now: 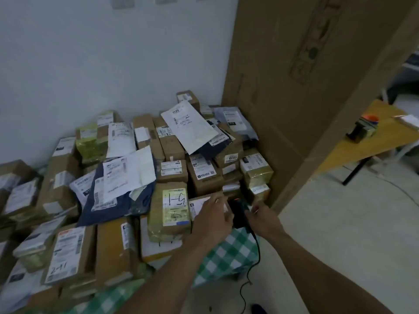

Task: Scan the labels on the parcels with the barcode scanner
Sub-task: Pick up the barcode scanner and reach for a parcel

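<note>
A big heap of parcels (172,155), cardboard boxes and plastic mailers with white labels, covers a table. At its front right corner my right hand (264,217) grips the black barcode scanner (238,213), whose red light glows at its far end. My left hand (214,215) lies just left of the scanner, fingers stretched over a small box with a white label (198,206). A yellow-taped parcel marked "1-5" (174,206) sits directly left of that box. The scanner's black cable (255,257) hangs down off the table to the floor.
A green checked cloth (226,252) covers the table under the heap. A tall cardboard carton (294,87) stands right behind the pile. A yellow table (367,141) with a tape dispenser (364,128) is at the far right. The pale floor (340,234) lies to the right.
</note>
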The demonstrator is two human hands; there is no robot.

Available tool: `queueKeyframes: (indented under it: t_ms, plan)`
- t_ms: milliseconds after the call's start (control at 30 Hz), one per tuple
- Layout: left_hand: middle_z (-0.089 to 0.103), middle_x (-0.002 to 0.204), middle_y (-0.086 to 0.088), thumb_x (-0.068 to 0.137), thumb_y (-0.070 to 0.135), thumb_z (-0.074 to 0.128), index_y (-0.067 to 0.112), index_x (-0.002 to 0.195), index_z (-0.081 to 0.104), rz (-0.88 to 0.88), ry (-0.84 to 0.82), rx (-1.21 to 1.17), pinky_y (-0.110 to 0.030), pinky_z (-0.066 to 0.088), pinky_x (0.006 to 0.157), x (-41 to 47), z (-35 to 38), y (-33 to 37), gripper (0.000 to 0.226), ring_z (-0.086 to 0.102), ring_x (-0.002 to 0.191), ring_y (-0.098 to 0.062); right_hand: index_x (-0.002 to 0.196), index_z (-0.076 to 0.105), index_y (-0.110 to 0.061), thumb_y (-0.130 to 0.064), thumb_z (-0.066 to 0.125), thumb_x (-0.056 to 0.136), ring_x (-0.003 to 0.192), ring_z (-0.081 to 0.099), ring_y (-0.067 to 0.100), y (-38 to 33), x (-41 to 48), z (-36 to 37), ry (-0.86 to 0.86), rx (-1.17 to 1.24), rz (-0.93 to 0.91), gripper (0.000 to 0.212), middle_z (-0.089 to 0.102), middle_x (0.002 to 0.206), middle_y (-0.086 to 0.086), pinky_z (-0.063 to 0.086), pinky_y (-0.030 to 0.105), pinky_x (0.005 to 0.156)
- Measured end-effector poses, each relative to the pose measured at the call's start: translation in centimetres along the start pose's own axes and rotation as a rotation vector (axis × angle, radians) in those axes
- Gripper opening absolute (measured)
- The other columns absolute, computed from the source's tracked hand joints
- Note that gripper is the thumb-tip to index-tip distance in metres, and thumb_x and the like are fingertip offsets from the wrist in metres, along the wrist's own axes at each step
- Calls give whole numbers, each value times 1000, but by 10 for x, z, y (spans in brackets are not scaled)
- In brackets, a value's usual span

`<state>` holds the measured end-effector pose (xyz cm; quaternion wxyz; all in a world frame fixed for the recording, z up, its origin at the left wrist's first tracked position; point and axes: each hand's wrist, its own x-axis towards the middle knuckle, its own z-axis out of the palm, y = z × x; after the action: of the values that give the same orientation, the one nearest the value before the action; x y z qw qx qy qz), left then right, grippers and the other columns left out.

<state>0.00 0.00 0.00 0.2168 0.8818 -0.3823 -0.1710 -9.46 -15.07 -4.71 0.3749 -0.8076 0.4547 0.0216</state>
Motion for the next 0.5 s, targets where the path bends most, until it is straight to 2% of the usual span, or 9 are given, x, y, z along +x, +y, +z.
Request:
queueKeyframes:
  t_ms: [67,133,267,333,400,500]
  plan:
    - [23,166,4,103,41,52,23,160,28,-97,-68,-31,-40,31,121,13,14,6,64,24,151,-20,135,46,-11,-42,59,100,108,65,29,13,23,4,-78,-44,31,48,65,119,9,52,36,86]
    - [15,170,0,104,43,51,23,163,19,-199,-107,0,-39,20,125,22,26,7,70,12,156,-22,151,31,-9,-45,60,99,123,60,33,23,41,8,-182,-56,61,69,58,140,14,51,38,97]
    - [-5,172,0,104,48,45,27,164,8,-370,-173,175,-51,12,124,34,51,9,73,-4,158,-27,164,4,-14,-45,60,100,141,45,37,26,56,14,-367,-24,68,90,40,159,15,42,39,109]
    - [-7,172,-1,104,50,42,27,164,10,-429,-177,161,-55,17,124,37,62,8,72,-8,158,-29,164,-2,-16,-44,61,100,140,47,35,26,62,16,-414,-1,49,94,40,160,13,44,34,103]
    - [-5,172,-4,103,50,42,26,163,15,-437,-138,146,-53,18,125,36,71,3,69,-6,158,-31,164,0,-20,-42,63,99,130,56,33,24,68,19,-426,2,3,92,49,154,12,47,31,95]
    - [-3,172,-3,103,44,43,28,162,18,-426,-109,194,-58,13,125,31,74,-3,66,-5,158,-30,162,11,-21,-41,62,99,125,60,33,21,81,20,-459,-35,-12,83,53,150,12,52,39,102]
